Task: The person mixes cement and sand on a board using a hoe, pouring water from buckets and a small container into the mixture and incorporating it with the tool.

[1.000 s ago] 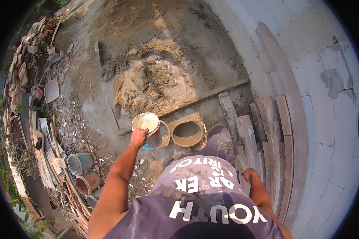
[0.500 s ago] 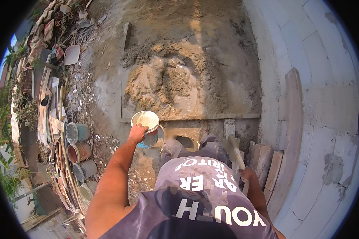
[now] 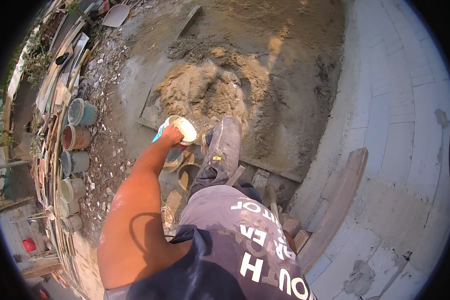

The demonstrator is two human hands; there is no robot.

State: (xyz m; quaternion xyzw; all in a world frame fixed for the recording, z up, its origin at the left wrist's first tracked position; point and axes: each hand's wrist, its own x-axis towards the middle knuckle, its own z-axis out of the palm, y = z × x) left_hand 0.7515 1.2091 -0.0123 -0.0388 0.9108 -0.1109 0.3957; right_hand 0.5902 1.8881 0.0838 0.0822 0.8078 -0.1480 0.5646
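Observation:
My left hand (image 3: 173, 134) is closed over the near rim of a pale plastic bucket (image 3: 187, 131) with blue and red on its outside. The bucket tilts, so its pale inside shows; I cannot tell whether it holds anything. It hangs at the near left edge of a heap of wet mortar (image 3: 200, 92). A wooden handle (image 3: 273, 200) stands beside my right hip, its lower end hidden. Only a dark sliver of my right arm (image 3: 288, 240) shows past my shirt; the fingers are hidden behind my body.
Several used buckets (image 3: 75, 164) line the left side beside long poles and scrap boards. Planks (image 3: 337, 205) lean along the pale block wall (image 3: 385, 125) at right. Another round container (image 3: 187, 176) stands by my legs. A wooden edge (image 3: 270, 171) borders the mortar.
The bucket in my left hand has gone from nearly upright to tilted. One of my legs has come forward toward the mortar. My view has turned, and my right hand has slipped behind my body.

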